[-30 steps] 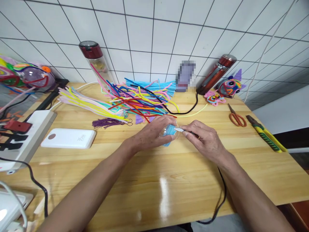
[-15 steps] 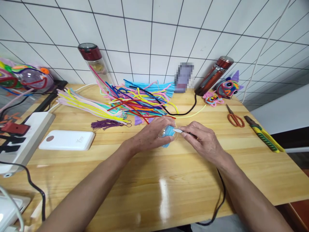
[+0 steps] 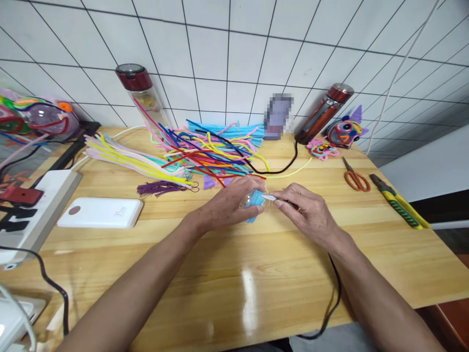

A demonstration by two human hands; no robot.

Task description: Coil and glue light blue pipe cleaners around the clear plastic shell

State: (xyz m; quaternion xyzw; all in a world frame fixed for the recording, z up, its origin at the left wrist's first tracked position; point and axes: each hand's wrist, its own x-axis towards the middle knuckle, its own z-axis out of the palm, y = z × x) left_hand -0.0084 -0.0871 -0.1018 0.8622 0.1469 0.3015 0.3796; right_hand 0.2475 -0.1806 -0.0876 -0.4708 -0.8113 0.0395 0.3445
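My left hand (image 3: 230, 203) grips a clear plastic ball (image 3: 247, 200) with a light blue fuzzy band (image 3: 256, 199) around it, fingers over the top and thumb along the near side. Much of the ball is hidden under that hand. Between the fingers and thumb of my right hand (image 3: 304, 210) is a small craft knife (image 3: 269, 197). Its pointed blade reaches left to the ball's right side, at the edge of the blue band; whether it cuts in, I cannot tell.
Behind my hands lies a heap of colourful pipe cleaners (image 3: 208, 146). Scissors (image 3: 354, 177) and pliers (image 3: 397, 203) are at the right. A white power bank (image 3: 100, 212) and a power strip (image 3: 54, 195) are at the left. Two bottles (image 3: 134, 78) stand by the tiled wall.
Both hands, the ball and the knife stay nearly in place. The whole view has shifted very slightly.
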